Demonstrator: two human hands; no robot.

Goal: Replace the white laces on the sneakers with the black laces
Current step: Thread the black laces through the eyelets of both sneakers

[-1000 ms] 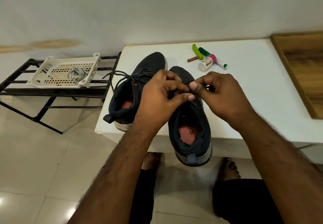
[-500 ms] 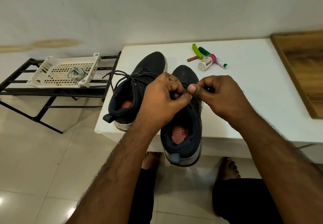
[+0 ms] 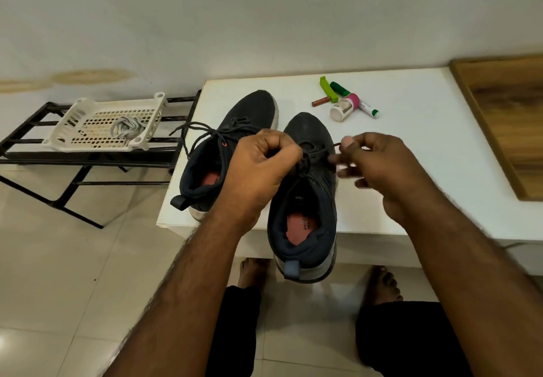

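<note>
Black lace [image 3: 318,153] pinched between both hands, sneaker [image 3: 305,200] heel overhanging table edge [image 3: 382,231]

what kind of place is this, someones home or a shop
Most likely a home, perhaps an entryway. A black metal shoe rack stands on a tiled floor against a plain wall, and a low white table holds small toiletry items beside the sneakers.

Open tabletop [image 3: 411,171] to the right of the right sneaker [image 3: 305,200], up to the wooden board [image 3: 508,118]. Behind it, bottle and markers [image 3: 346,103] crowd the back. Left sneaker [image 3: 232,141] blocks the left edge; basket [image 3: 105,127] sits well apart on the rack [image 3: 44,159].
</note>
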